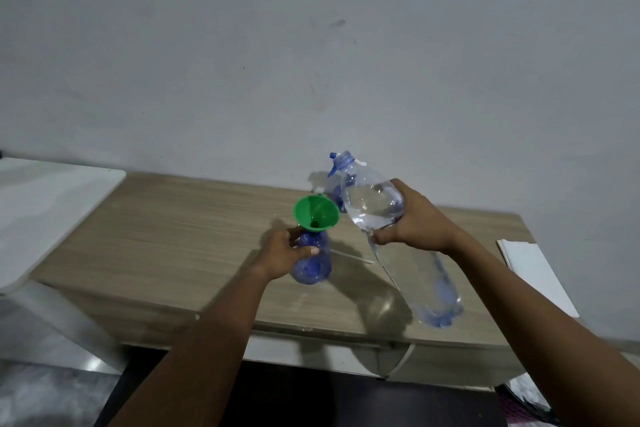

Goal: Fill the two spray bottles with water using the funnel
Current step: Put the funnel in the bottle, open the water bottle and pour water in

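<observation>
Our left hand [282, 255] fingers wrap the neck of the near sprayer [313, 265] at frame centre, just under the funnel [316, 212] seated in its mouth; our right hand [414, 222] clamps the water bottle [398, 236], tilted with its open mouth up and behind the funnel; the second sprayer [335, 180] stands behind it by the wall. We judge a fast tip could overshoot the funnel's rim and wet the table [173, 236]; the funnel looks tilted and might topple.
</observation>
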`<action>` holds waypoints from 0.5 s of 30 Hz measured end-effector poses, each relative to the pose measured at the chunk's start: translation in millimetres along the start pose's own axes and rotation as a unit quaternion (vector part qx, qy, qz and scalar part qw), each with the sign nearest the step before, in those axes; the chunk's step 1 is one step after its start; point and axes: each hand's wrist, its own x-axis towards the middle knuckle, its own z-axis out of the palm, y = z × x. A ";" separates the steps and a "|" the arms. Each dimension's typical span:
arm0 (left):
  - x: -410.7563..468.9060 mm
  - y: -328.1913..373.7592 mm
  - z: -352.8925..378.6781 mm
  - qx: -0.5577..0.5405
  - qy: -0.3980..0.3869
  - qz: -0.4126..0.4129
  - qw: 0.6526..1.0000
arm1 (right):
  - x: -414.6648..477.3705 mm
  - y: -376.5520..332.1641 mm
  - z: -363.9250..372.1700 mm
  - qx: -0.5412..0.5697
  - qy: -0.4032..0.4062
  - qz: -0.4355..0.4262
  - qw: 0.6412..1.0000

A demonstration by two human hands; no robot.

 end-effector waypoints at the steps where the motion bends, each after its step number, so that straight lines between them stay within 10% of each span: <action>1: 0.0 0.3 -0.1 0.000 -0.001 0.001 1.000 | 0.5 0.5 1.4 0.016 0.025 -0.004 1.000; 15: 6.5 -6.8 2.8 -0.027 0.015 0.022 0.999 | 11.1 37.7 39.6 0.113 0.335 0.041 0.934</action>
